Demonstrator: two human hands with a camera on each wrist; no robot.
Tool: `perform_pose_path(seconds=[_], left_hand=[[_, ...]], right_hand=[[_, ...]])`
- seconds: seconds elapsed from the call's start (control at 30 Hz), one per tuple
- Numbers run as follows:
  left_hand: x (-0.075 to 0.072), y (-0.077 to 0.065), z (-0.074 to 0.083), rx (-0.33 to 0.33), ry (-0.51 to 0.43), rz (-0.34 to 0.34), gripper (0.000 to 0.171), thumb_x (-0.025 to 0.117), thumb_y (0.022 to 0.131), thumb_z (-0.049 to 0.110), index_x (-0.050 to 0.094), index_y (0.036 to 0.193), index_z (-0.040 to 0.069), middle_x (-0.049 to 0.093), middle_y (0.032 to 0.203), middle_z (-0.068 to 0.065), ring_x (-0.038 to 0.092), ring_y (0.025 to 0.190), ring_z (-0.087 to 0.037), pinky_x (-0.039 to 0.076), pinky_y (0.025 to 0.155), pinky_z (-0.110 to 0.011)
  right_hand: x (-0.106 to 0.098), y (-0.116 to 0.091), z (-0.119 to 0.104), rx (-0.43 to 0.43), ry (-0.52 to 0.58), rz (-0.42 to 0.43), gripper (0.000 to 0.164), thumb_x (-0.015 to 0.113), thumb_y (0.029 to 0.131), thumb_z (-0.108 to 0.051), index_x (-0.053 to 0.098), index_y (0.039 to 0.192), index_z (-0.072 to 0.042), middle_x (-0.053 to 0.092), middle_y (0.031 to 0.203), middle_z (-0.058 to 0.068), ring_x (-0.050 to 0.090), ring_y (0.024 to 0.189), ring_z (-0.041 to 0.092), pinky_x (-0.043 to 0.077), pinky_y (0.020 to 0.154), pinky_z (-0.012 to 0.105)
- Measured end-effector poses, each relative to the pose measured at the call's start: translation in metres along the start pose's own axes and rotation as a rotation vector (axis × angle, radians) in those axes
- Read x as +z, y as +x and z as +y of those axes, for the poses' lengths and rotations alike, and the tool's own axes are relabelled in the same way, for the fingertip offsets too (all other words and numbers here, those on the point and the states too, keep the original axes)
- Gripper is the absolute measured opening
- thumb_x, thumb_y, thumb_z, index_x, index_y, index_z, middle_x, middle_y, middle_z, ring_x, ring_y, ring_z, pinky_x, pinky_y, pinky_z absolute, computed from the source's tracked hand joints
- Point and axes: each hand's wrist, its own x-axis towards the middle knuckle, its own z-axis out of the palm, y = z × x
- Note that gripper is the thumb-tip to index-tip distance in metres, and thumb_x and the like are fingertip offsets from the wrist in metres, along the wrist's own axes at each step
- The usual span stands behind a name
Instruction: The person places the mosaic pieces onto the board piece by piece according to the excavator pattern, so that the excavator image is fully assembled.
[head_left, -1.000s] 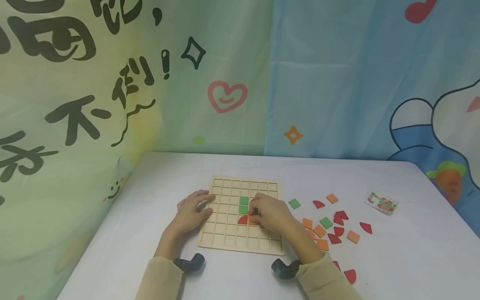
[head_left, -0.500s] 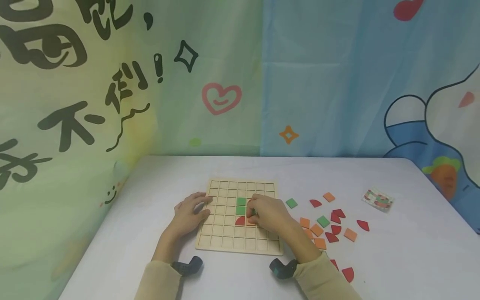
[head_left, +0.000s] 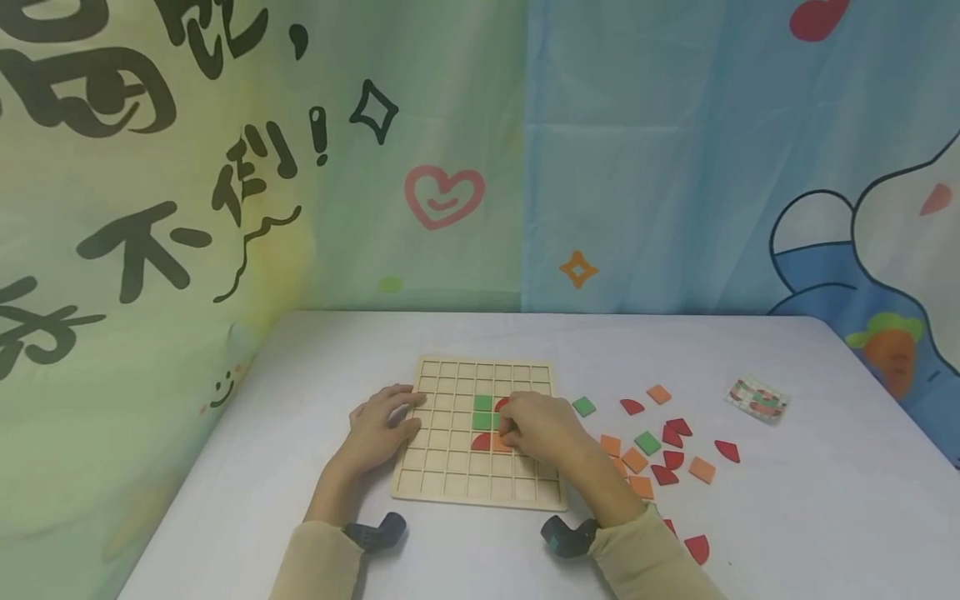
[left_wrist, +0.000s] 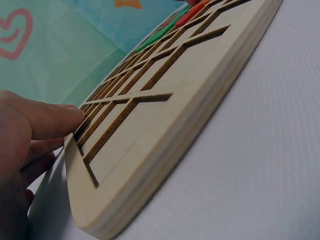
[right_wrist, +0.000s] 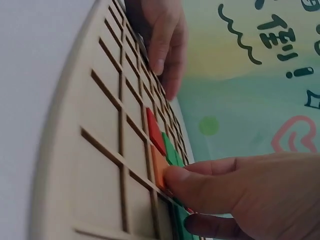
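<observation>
A wooden grid board [head_left: 442, 483] lies on the white table. My left hand [head_left: 381, 427] rests along its left edge, fingers relaxed and thumb [left_wrist: 60, 120] on the rim. Over the middle-right cells my right hand [head_left: 543, 427] pinches at a green tile [right_wrist: 181, 220], mostly hidden behind the fingers. Its thumb tip overlaps an orange tile [right_wrist: 159, 167] set in the grid. Beside that orange tile sits a red quarter-circle [head_left: 482, 442]. Two more green tiles, the upper one [head_left: 483, 403] clearly visible, fill cells above. Another red piece [head_left: 502, 404] shows partly by the knuckles.
Right of the board lie scattered orange tiles [head_left: 634, 461], red quarter-circles [head_left: 727, 451] and green squares [head_left: 647, 442]. A small printed packet [head_left: 757, 400] is farther right. Black wrist devices [head_left: 568, 537] sit at both cuffs. A printed curtain [head_left: 637, 192] hangs behind the table.
My right hand has shifted slightly to the right and down, uncovering a bit of the red piece and a green tile beside it. My left hand stays in place on the board.
</observation>
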Motion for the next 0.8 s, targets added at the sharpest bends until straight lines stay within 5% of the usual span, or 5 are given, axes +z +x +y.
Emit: perform_pose_path(seconds=[0.2, 0.33, 0.47, 0.63, 0.8], left_hand=[[0.0, 0.001, -0.002, 0.003, -0.011, -0.013, 0.037, 0.063, 0.09, 0.024, 0.059, 0.126, 0.018, 0.045, 0.145, -0.009, 0.03, 0.14, -0.033, 0.004, 0.11, -0.063], [-0.001, 0.001, -0.001, -0.006, -0.005, -0.019, 0.037, 0.062, 0.09, 0.025, 0.059, 0.127, 0.019, 0.045, 0.145, -0.008, 0.029, 0.141, -0.033, 0.004, 0.11, -0.062], [-0.002, 0.001, 0.001, -0.006, 0.005, -0.013, 0.037, 0.062, 0.09, 0.024, 0.059, 0.126, 0.019, 0.045, 0.145, -0.008, 0.03, 0.14, -0.033, 0.005, 0.11, -0.061], [-0.001, 0.001, -0.001, -0.013, 0.013, -0.011, 0.037, 0.063, 0.09, 0.024, 0.06, 0.126, 0.019, 0.045, 0.145, -0.008, 0.03, 0.14, -0.032, 0.005, 0.111, -0.06], [0.002, 0.001, -0.002, -0.022, 0.018, -0.008, 0.037, 0.063, 0.089, 0.023, 0.06, 0.126, 0.019, 0.045, 0.145, -0.008, 0.03, 0.14, -0.032, 0.005, 0.111, -0.059]], right_hand=[[-0.026, -0.003, 0.056, 0.162, 0.128, 0.046, 0.013, 0.072, 0.084, -0.028, 0.069, 0.093, -0.019, 0.066, 0.09, -0.003, 0.06, 0.082, 0.015, 0.05, 0.07, 0.036], [-0.045, -0.027, 0.121, 0.317, 0.187, 0.149, 0.026, 0.064, 0.09, -0.024, 0.065, 0.11, -0.008, 0.064, 0.107, 0.016, 0.061, 0.093, 0.03, 0.051, 0.077, 0.045], [-0.046, -0.052, 0.167, 0.451, 0.256, 0.106, 0.041, 0.061, 0.091, -0.029, 0.056, 0.124, -0.004, 0.054, 0.123, 0.028, 0.052, 0.109, 0.043, 0.047, 0.088, 0.057], [-0.042, -0.059, 0.179, 0.506, 0.305, 0.001, 0.048, 0.062, 0.09, -0.03, 0.053, 0.128, -0.003, 0.053, 0.124, 0.03, 0.051, 0.109, 0.043, 0.046, 0.09, 0.057], [-0.04, -0.056, 0.174, 0.512, 0.295, -0.003, 0.042, 0.062, 0.089, -0.022, 0.054, 0.126, -0.003, 0.056, 0.12, 0.027, 0.054, 0.103, 0.039, 0.05, 0.084, 0.051]])
